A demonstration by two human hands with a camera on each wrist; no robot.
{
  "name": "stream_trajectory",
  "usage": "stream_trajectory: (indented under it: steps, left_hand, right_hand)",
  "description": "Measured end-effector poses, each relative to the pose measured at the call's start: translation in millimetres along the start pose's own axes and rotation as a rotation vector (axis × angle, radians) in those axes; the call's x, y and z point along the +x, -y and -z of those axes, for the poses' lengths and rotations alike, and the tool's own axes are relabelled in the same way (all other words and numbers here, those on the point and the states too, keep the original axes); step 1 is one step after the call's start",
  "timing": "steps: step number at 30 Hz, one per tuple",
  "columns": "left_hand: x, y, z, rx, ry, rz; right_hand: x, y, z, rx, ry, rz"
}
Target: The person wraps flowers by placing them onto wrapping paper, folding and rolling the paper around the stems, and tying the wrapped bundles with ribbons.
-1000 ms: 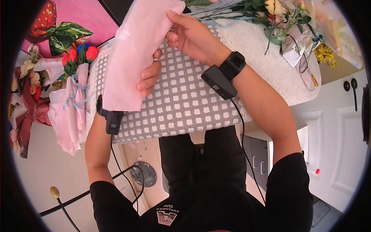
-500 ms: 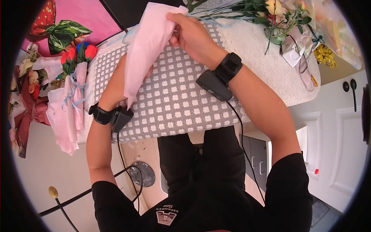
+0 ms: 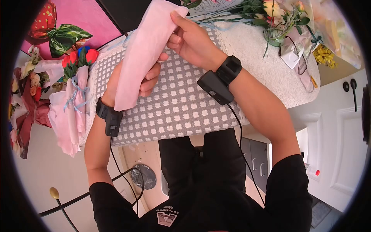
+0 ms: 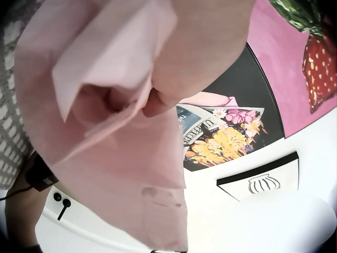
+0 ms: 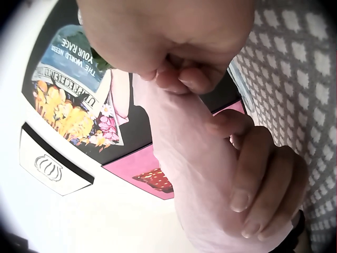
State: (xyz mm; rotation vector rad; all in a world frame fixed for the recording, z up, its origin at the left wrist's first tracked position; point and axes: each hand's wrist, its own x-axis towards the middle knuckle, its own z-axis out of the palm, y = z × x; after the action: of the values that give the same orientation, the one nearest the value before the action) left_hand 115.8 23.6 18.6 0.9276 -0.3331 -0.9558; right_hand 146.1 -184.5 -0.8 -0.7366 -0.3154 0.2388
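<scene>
A sheet of pale pink wrapping paper [image 3: 143, 54], folded into a long loose sleeve, slants over the table. My left hand [image 3: 150, 79] reaches behind its lower half, with the fingers curled round the right edge; the palm is hidden by the paper. At the upper right corner my right hand [image 3: 195, 42] pinches the paper between thumb and fingers. The right wrist view shows the left fingers [image 5: 263, 184] lying along the paper's side. Seen in the left wrist view, the wide end of the paper [image 4: 121, 153] hangs in loose layered folds.
A grey and white checked cloth [image 3: 185, 96] covers the table. At left stands a pink-wrapped bouquet [image 3: 75, 96] with red and blue flowers. Long stems and a glass vase [image 3: 275, 38] of flowers lie toward the back right, near a white box [image 3: 291, 58]. Cables [image 3: 241, 143] trail from both wrists.
My left hand slipped farther behind the paper, then came back round its right edge. The paper looks narrower than a second ago. My right hand keeps its pinch at the corner.
</scene>
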Motion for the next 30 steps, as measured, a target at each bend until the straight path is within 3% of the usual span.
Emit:
stream_trajectory:
  steps: [6,8,10,15,17,20,21,23,25,27,28,29,30]
  left_hand:
    - [0.9,6.6,-6.6,-0.165,0.002,0.013]
    - [-1.1,12.6,-6.3,-0.173,-0.012,0.023]
    - [-3.9,10.8,-15.8,0.099,-0.084,-0.021]
    - [-9.5,4.7,-29.0,0.236,-0.181,-0.036]
    - [-13.3,5.6,-26.4,0.29,-0.238,-0.022]
    - [-9.1,6.3,-17.7,0.767,-0.324,-0.19]
    - [-6.7,8.4,-11.9,0.768,-0.32,-0.198]
    - [-4.7,15.3,1.2,1.197,-0.453,-0.447]
    - [-4.8,16.8,-3.0,1.158,-0.49,-0.44]
    - [-7.7,4.2,-17.0,0.707,-0.477,-0.142]
    - [-8.3,-5.9,-25.4,0.621,-0.348,-0.034]
    - [-8.7,-6.5,-24.2,0.621,-0.351,-0.045]
    - [-9.0,-4.5,-21.6,0.413,-0.251,-0.011]
  right_hand:
    - [1.0,7.8,-5.0,0.032,0.012,0.037]
    - [-2.1,8.5,-5.5,-0.113,-0.011,0.09]
    - [-1.9,5.8,-3.4,-0.122,-0.034,0.089]
    - [2.6,2.0,-3.0,-0.156,-0.109,0.101]
    - [1.0,3.9,-4.1,-0.294,-0.123,0.182]
    - [2.8,6.4,-1.9,-0.352,-0.138,0.122]
    - [3.5,8.5,0.0,-0.359,-0.136,0.126]
    - [0.1,6.5,7.2,-0.276,-0.079,-0.019]
    - [-3.4,5.8,4.5,-0.263,-0.084,-0.011]
    - [-0.4,9.0,-0.8,-0.262,-0.066,0.009]
    - [0.1,9.3,-2.1,-0.21,-0.044,0.012]
    - [0.3,9.1,-2.7,-0.159,-0.024,0.013]
    - [-0.1,9.9,-5.3,-0.138,-0.016,0.011]
